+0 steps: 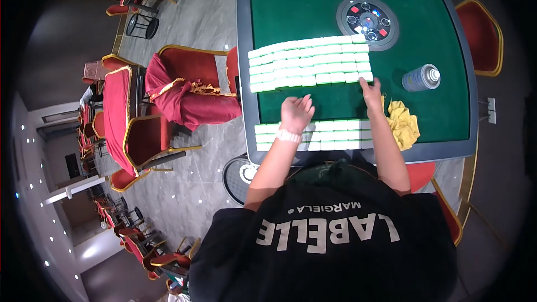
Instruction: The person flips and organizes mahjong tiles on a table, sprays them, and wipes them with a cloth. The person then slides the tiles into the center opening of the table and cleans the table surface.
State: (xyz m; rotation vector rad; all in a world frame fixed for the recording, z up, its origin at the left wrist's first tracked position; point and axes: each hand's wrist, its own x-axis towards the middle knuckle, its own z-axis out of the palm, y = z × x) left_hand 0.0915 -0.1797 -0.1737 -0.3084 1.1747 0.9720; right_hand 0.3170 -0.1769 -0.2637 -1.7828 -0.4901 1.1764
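While left hand (297, 113) hangs curled, right (371, 94) touches tiles (367, 75).

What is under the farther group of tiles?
The green tabletop shows around the tiles, and their far right corner hides part of the round panel. The surface directly beneath is covered, so it cannot be seen.

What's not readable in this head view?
All in the head view:
Near tiles: part hidden behind the left forearm.
Right hand: contact with the far tiles too small to tell.
Can: label print too small and blurred.
Table: far side cut off by the top edge.
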